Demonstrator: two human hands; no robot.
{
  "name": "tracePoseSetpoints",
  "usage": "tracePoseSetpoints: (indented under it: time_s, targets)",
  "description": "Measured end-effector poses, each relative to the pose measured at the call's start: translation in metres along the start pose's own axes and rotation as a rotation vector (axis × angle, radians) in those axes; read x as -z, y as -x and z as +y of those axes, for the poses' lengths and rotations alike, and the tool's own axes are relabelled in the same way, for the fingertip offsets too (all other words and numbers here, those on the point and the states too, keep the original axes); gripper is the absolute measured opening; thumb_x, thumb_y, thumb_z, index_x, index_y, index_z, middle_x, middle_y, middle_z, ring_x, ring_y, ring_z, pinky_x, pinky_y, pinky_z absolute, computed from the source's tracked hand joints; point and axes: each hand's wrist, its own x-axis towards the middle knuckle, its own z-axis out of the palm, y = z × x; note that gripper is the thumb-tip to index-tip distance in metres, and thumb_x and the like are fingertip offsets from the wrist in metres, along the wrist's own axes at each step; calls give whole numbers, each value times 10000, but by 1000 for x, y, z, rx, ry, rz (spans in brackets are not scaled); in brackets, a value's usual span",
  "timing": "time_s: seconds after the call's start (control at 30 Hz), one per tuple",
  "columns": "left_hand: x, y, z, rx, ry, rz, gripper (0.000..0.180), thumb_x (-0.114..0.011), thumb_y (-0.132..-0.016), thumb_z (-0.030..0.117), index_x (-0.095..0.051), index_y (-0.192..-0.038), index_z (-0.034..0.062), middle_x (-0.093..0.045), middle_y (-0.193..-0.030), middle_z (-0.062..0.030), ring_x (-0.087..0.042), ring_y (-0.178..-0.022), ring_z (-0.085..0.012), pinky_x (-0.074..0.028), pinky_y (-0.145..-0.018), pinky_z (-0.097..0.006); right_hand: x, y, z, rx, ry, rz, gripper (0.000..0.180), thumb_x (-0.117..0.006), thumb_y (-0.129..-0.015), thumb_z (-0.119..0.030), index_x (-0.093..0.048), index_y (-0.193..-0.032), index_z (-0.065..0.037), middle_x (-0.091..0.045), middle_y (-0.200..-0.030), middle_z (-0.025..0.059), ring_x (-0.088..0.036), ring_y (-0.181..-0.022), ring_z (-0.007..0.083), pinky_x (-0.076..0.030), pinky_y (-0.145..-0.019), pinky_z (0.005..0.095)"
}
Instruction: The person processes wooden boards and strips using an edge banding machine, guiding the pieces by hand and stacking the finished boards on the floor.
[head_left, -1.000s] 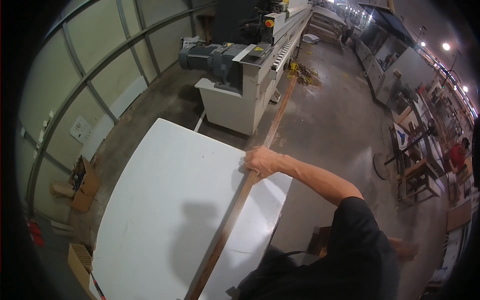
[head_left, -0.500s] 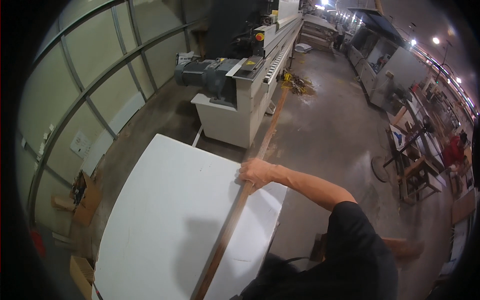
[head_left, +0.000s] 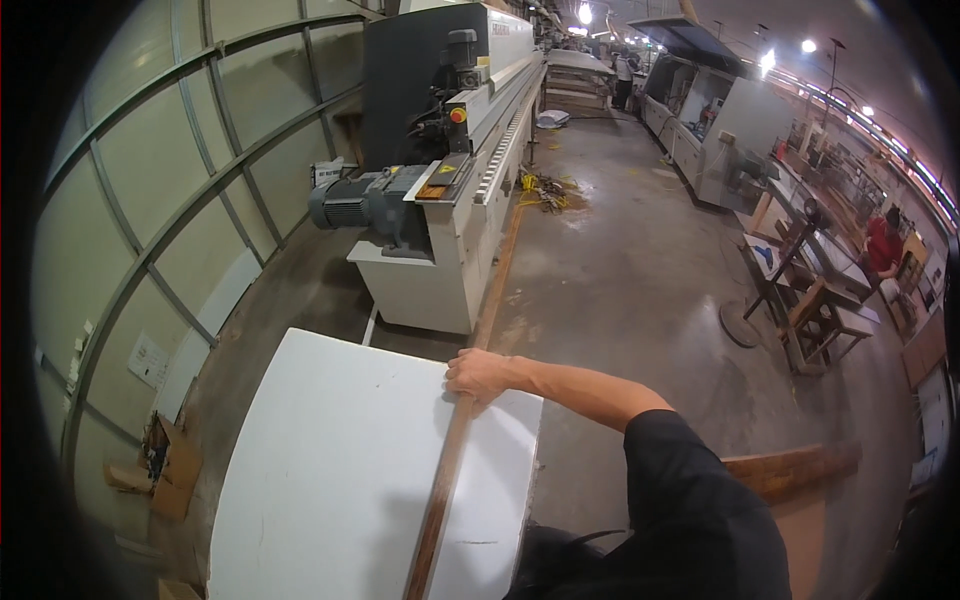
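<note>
1. Far left of the hands, a metal-framed wall [head_left: 110, 205] bends around the room; a white sheet [head_left: 149, 360] on it bears print too small to read. Below it, a cardboard box [head_left: 178, 472] stands on the floor.
2. Left of and beneath the right hand lies a white panel [head_left: 330, 450], its left edge well apart from the hand, its far edge just beside the knuckles.
3. Ahead and left of the hand stands a long machine [head_left: 425, 290] with a grey motor [head_left: 350, 207], a yellow warning label [head_left: 447, 169], a red stop button [head_left: 458, 115] and dark lettering on its upper housing.
4. The right hand [head_left: 480, 375] is clamped on a wooden strip [head_left: 440, 500]; the strip lies along the panel and runs on past its far edge. The left hand is out of frame; its state cannot be told.
5. Just right of the hand, the panel's right edge gives onto concrete floor [head_left: 620, 270], which stretches ahead past a yellow tangle [head_left: 540, 190].
6. Farther right of the hand, a person in red [head_left: 882, 245] is near workbenches [head_left: 835, 265].
</note>
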Motion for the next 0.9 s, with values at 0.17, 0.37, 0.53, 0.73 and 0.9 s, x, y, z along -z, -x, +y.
tracePoseSetpoints:
  time_s: [0.17, 0.37, 0.53, 0.73, 0.9]
  targets:
    - [1, 1, -1, 40, -54, -44, 296, -836, -702, 231, -655, -824, 30, -639, -680, -212, -621, -652, -427, -489, -640, -499, -1, 1, 1, 39, -32, 67, 380, -826, -586, -341, -628, -810, -107, -612, -840, 61, -591, -901, 267, -453, -786, 418]
    - [3, 1, 1, 51, -75, -56, 291, -840, -711, 224, -673, -856, 34, -657, -700, -205, -628, -664, -425, -496, -643, -493, -1, -2, -1, 24, -23, 20, 389, -839, -587, -345, -638, -824, -112, -629, -865, 62, -597, -921, 264, -451, -803, 413]
    - [6, 2, 2, 34, -31, -29, 284, -836, -726, 211, -698, -911, 46, -667, -707, -191, -643, -666, -404, -503, -638, -477, 0, -3, -3, -9, -7, -35, 414, -848, -609, -374, -663, -871, -114, -643, -893, 64, -600, -949, 268, -444, -837, 413]
    - [-2, 1, -3, 25, -56, -44, 290, -844, -718, 190, -709, -927, 42, -671, -694, -165, -647, -614, -348, -511, -596, -445, -1, -2, -2, -18, -18, -31, 403, -865, -614, -367, -652, -848, -118, -632, -872, 51, -588, -945, 261, -440, -837, 416]
    - [-7, 2, -7, -59, -39, 37, 276, -849, -715, 202, -715, -896, 43, -646, -644, -122, -613, -558, -270, -503, -555, -389, -1, -4, -2, -22, 24, -57, 436, -862, -626, -449, -665, -859, -138, -642, -884, 32, -594, -965, 237, -445, -844, 394]
